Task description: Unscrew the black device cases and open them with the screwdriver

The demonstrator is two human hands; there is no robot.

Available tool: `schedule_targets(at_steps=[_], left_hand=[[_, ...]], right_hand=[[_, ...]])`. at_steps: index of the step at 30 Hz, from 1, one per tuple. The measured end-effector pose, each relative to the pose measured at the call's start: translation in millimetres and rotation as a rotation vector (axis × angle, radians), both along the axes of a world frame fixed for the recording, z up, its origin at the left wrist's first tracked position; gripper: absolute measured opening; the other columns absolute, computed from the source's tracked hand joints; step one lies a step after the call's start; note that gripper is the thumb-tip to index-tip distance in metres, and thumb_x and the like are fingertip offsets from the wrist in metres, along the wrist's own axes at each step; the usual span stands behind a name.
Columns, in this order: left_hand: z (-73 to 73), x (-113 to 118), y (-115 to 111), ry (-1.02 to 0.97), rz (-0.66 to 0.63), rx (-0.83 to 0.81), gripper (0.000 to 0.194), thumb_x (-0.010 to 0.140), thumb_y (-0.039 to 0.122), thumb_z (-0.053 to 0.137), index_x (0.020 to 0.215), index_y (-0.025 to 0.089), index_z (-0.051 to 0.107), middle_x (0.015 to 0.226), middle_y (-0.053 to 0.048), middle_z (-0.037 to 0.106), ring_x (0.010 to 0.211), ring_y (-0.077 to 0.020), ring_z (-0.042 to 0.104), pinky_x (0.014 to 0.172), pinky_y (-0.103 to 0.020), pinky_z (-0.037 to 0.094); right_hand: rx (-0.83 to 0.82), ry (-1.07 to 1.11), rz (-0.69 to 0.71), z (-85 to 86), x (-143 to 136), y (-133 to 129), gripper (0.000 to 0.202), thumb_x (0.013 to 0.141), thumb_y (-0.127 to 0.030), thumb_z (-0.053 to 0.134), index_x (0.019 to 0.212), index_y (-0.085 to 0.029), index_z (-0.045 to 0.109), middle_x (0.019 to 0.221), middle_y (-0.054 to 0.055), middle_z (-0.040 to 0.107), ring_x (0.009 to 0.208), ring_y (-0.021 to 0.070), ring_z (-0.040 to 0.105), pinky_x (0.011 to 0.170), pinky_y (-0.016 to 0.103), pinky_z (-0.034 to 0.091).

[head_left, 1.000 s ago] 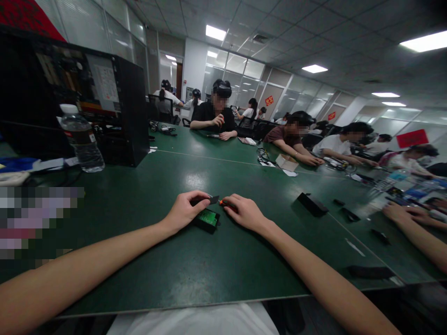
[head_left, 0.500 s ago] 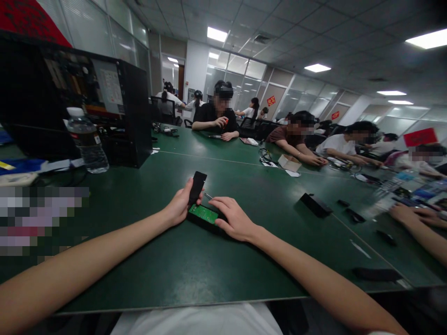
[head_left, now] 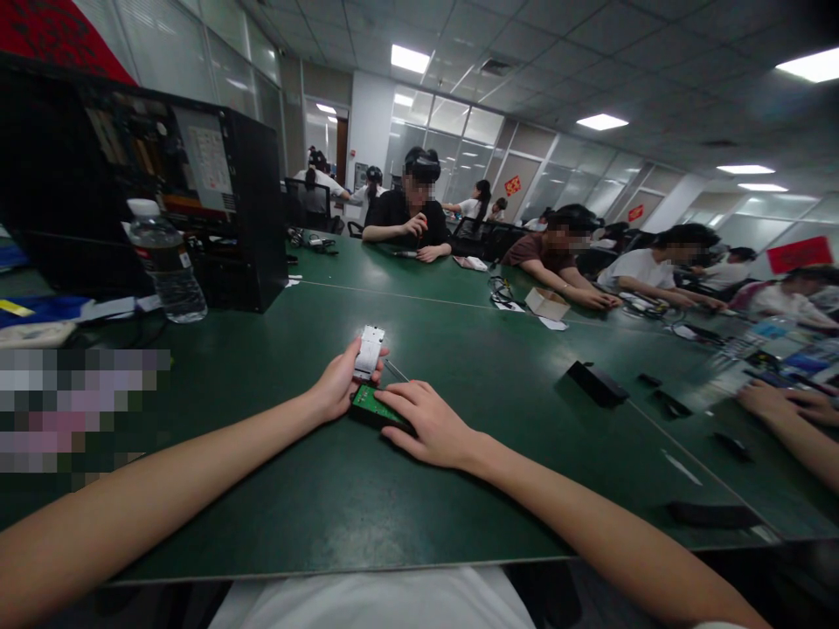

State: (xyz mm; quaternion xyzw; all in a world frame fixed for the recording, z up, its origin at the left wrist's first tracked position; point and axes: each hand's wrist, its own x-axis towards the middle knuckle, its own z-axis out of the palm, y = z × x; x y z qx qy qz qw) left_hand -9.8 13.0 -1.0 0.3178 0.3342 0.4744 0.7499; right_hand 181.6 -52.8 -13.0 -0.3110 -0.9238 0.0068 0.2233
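Observation:
My left hand (head_left: 337,383) is closed round a small flat plate (head_left: 370,351), its silvery-white face turned up and a dark edge at the bottom. Just below it, a black case (head_left: 377,425) with a green circuit board (head_left: 367,401) inside lies on the table. My right hand (head_left: 429,425) grips the case's right end, thumb along the near side and fingertips over the board. A thin metal rod (head_left: 396,370), like a screwdriver shaft, sticks out behind my right fingers. Its other end is hidden, so I cannot tell whether the hand holds it.
An opened computer tower (head_left: 253,210) and a water bottle (head_left: 167,262) stand at left on the green table (head_left: 294,515). Black housing parts (head_left: 598,384) and a dark strip (head_left: 711,515) lie right. A small cardboard box (head_left: 546,303) sits farther back. Co-workers sit opposite; another person's hands (head_left: 773,402) are at right.
The plate in my left hand has turned from its black face to its silvery one. My right hand has shifted slightly left and down, covering more of the board; more of the rod shows.

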Motion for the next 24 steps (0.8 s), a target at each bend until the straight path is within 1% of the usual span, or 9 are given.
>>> schedule_targets(at_steps=[5, 8, 10, 12, 14, 17, 21, 22, 24], left_hand=[[0.4, 0, 1, 0.014, -0.003, 0.03, 0.045, 0.106, 0.042, 0.042, 0.109, 0.007, 0.071, 0.071, -0.003, 0.062, 0.051, -0.0089, 0.055, 0.055, -0.021, 0.048], [1.5, 1, -3, -0.012, -0.032, 0.037, 0.042, 0.107, 0.04, 0.039, 0.113, 0.009, 0.067, 0.071, -0.002, 0.061, 0.05, -0.0085, 0.053, 0.054, -0.021, 0.048], [1.9, 3, -9, -0.041, -0.063, 0.029, 0.038, 0.106, 0.039, 0.042, 0.114, 0.011, 0.065, 0.072, -0.001, 0.061, 0.05, -0.0083, 0.052, 0.053, -0.02, 0.047], [1.5, 5, -18, -0.039, -0.109, 0.008, 0.037, 0.104, 0.044, 0.045, 0.113, 0.013, 0.063, 0.075, -0.002, 0.061, 0.05, -0.0083, 0.051, 0.051, -0.02, 0.046], [0.7, 8, -28, -0.001, -0.163, -0.002, 0.041, 0.102, 0.05, 0.045, 0.107, 0.013, 0.062, 0.076, -0.003, 0.062, 0.05, -0.0088, 0.05, 0.045, -0.018, 0.04], [0.1, 11, -39, 0.031, -0.234, 0.068, 0.041, 0.101, 0.05, 0.044, 0.096, 0.013, 0.06, 0.076, -0.004, 0.061, 0.048, -0.0081, 0.046, 0.039, -0.016, 0.028], [0.5, 13, -43, 0.047, -0.275, 0.211, 0.032, 0.094, 0.045, 0.057, 0.092, 0.014, 0.06, 0.076, -0.002, 0.058, 0.045, -0.0045, 0.036, 0.039, -0.016, 0.023], [0.4, 13, -43, 0.057, -0.277, 0.226, 0.03, 0.091, 0.044, 0.062, 0.095, 0.014, 0.061, 0.076, -0.001, 0.056, 0.045, -0.0037, 0.034, 0.04, -0.016, 0.022], [-0.4, 13, -41, 0.094, -0.269, 0.237, 0.032, 0.084, 0.038, 0.074, 0.103, 0.015, 0.063, 0.075, 0.002, 0.053, 0.046, -0.0028, 0.033, 0.04, -0.016, 0.019]], right_hand=[[-0.019, -0.056, -0.031, 6.0, -10, -10, 0.048, 0.102, -0.038, 0.048, 0.147, -0.02, 0.048, 0.138, 0.016, 0.058, 0.121, 0.0268, 0.057, 0.1, 0.044, 0.05], [-0.036, -0.132, 0.018, 19.4, -11, -23, 0.051, 0.102, -0.032, 0.047, 0.151, -0.02, 0.043, 0.138, 0.016, 0.057, 0.119, 0.0268, 0.058, 0.099, 0.043, 0.051], [-0.047, -0.145, 0.022, 33.4, -3, -34, 0.053, 0.1, -0.029, 0.049, 0.153, -0.022, 0.042, 0.139, 0.015, 0.058, 0.119, 0.0276, 0.059, 0.1, 0.045, 0.051], [-0.053, -0.097, -0.039, 48.2, 20, -46, 0.054, 0.099, -0.028, 0.05, 0.152, -0.025, 0.041, 0.14, 0.014, 0.058, 0.122, 0.0276, 0.059, 0.101, 0.045, 0.051], [-0.037, -0.014, -0.2, 58.9, 63, -57, 0.054, 0.099, -0.029, 0.05, 0.152, -0.028, 0.041, 0.141, 0.013, 0.058, 0.123, 0.0267, 0.06, 0.103, 0.043, 0.052], [0.051, 0.035, -0.603, 57.8, 164, -73, 0.056, 0.098, -0.039, 0.052, 0.152, -0.028, 0.042, 0.142, 0.014, 0.059, 0.124, 0.0305, 0.061, 0.105, 0.049, 0.049], [0.028, 0.04, -1.149, 27.4, 309, -95, 0.077, 0.088, -0.055, 0.057, 0.153, -0.018, 0.041, 0.119, 0.026, 0.069, 0.092, 0.0374, 0.072, 0.076, 0.05, 0.055], [0.011, 0.028, -1.242, 18.8, 336, -100, 0.077, 0.087, -0.057, 0.058, 0.152, -0.018, 0.043, 0.115, 0.028, 0.07, 0.085, 0.0365, 0.073, 0.071, 0.049, 0.054], [0.031, 0.012, -1.298, 4.6, 369, -109, 0.075, 0.085, -0.063, 0.056, 0.145, -0.018, 0.052, 0.1, 0.027, 0.072, 0.071, 0.0334, 0.072, 0.061, 0.046, 0.052]])
